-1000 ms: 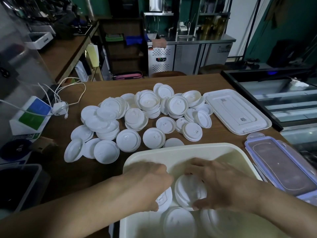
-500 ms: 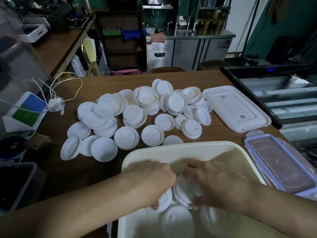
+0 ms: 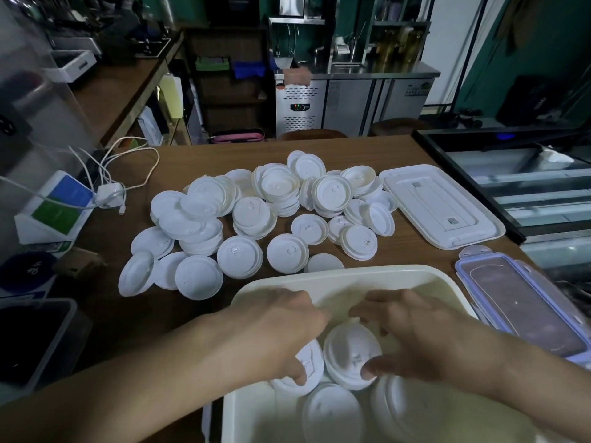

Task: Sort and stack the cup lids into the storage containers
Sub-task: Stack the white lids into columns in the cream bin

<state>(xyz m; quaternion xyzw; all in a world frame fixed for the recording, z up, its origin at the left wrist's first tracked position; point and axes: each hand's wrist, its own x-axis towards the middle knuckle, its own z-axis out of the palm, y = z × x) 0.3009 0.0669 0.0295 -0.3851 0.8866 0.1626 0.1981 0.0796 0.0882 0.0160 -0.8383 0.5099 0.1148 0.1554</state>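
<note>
left hand: my left hand is down inside the bin. Its grip curls over the left stack with the thumb on the near rim. The fingertips are tucked under the hand, so I can't see them.

right hand: my right hand has its grip pinching the middle stack, thumb on the near edge and fingers curled over the far side.

stacks: the two stacks sit side by side in the middle of the bin, touching, both dome side up.

bin: it's cream plastic, at the near edge of the surface. The flat lids lie in its near part, a bit blurry.

loose lids: the big white pile is spread on the surface beyond the bin, from left to centre. Some are nested in short stacks, some lie single.

right side: the white tray lid lies flat at far right. The clear lid with purple clips is nearer, just beside the bin.

left side: a white charger with looped cables is next to a blue-green box.
</note>
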